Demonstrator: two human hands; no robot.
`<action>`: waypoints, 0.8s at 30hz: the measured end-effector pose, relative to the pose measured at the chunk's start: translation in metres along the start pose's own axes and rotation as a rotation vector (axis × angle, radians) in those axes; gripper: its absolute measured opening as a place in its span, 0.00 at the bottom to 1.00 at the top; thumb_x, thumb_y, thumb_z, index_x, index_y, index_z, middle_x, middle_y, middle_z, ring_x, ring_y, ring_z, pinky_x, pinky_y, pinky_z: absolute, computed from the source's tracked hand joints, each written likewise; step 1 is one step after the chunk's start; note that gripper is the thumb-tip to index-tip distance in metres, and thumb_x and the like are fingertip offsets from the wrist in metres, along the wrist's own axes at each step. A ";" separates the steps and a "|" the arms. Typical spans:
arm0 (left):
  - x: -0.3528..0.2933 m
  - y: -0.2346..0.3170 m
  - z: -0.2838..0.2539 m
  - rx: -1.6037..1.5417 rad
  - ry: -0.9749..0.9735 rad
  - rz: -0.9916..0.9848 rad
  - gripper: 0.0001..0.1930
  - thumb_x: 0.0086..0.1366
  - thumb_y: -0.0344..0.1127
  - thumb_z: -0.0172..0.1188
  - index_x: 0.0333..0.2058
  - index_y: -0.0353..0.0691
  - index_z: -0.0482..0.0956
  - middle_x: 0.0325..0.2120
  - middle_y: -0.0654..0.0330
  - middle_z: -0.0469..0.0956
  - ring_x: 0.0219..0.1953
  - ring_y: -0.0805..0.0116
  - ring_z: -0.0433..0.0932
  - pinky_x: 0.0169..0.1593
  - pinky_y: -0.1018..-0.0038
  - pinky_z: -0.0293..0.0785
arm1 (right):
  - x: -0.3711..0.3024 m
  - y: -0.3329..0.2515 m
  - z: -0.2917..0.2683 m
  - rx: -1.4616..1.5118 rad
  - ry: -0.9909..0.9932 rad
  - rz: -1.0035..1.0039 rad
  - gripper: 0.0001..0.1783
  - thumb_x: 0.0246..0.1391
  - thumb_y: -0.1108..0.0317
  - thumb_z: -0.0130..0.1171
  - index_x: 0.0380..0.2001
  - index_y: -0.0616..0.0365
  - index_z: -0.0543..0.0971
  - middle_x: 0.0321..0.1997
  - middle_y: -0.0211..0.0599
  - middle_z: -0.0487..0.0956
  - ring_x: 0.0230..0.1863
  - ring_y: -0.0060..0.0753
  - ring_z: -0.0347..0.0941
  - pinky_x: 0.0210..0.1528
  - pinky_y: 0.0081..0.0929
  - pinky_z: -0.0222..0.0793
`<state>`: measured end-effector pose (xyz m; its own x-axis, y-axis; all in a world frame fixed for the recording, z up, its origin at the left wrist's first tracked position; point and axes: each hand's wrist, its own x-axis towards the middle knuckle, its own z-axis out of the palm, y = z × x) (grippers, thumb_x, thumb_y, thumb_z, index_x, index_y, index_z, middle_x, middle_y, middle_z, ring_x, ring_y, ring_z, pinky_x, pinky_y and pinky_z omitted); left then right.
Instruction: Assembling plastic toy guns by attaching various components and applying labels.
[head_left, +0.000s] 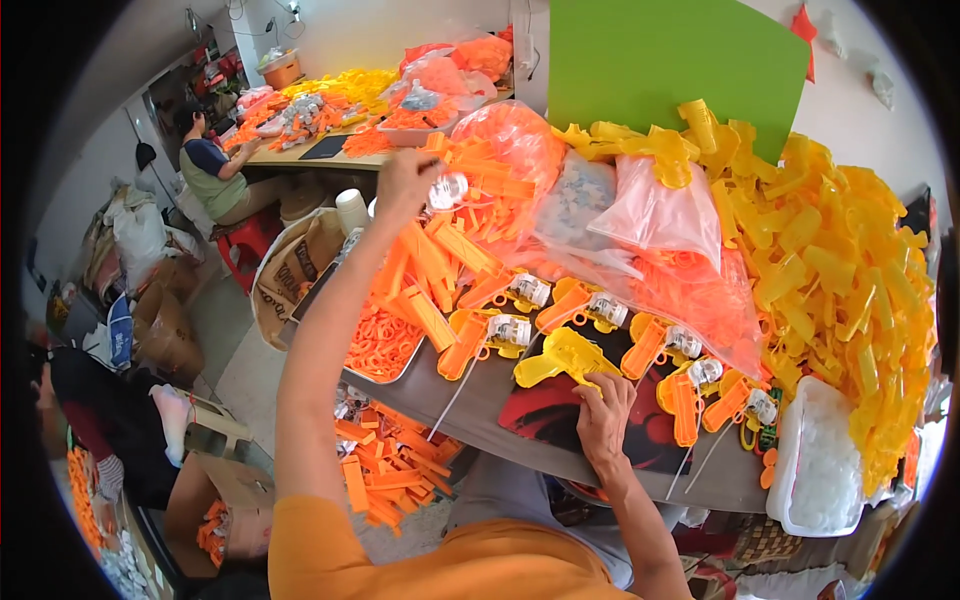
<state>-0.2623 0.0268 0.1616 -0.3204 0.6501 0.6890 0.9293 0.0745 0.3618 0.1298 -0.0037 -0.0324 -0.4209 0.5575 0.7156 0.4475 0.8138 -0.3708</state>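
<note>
Yellow half-shell [568,355]: toy-gun shape, one piece; lies on the red-and-black mat [530,408], at the middle of the work table's near side.
Long axis of half-shell: roughly left to right; narrow grip end to the left, broader body toward the right.
Right hand [605,415]: at the shell's near right edge, fingers bent and pinching that edge; the nearer hand by far.
Left hand [405,185]: raised over the orange heap, well apart from the shell; fingertips closed on a clear-and-silver cylinder [447,191], as far as the view shows.
Governing relation, as judged: shell lies to the right of the cylinder and nearer the body; the left hand has the distance to cover, the right is already in contact.
Obstacles between: orange toy-gun parts [425,255], loosely heaped, and a part-built orange-and-yellow toy gun [487,335] just left of the shell.
Beyond the shell: further part-built guns, with cylinders similar to the one held.
Far right: white tub [785,485] of clear pieces; large heap of yellow shells [840,290] behind it.
</note>
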 end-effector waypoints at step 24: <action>-0.053 0.226 0.007 -1.061 -0.420 0.030 0.11 0.61 0.33 0.67 0.41 0.35 0.83 0.30 0.64 0.81 0.33 0.79 0.79 0.41 0.80 0.76 | 0.183 -0.020 -0.122 0.992 -0.098 0.195 0.21 0.66 0.65 0.55 0.58 0.63 0.69 0.50 0.40 0.80 0.54 0.30 0.76 0.56 0.26 0.70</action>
<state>-0.0345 0.0144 0.2025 -0.0282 0.8574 0.5139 0.2477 -0.4921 0.8346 0.1399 0.0620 0.1787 -0.4935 0.6697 0.5549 -0.3226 0.4516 -0.8319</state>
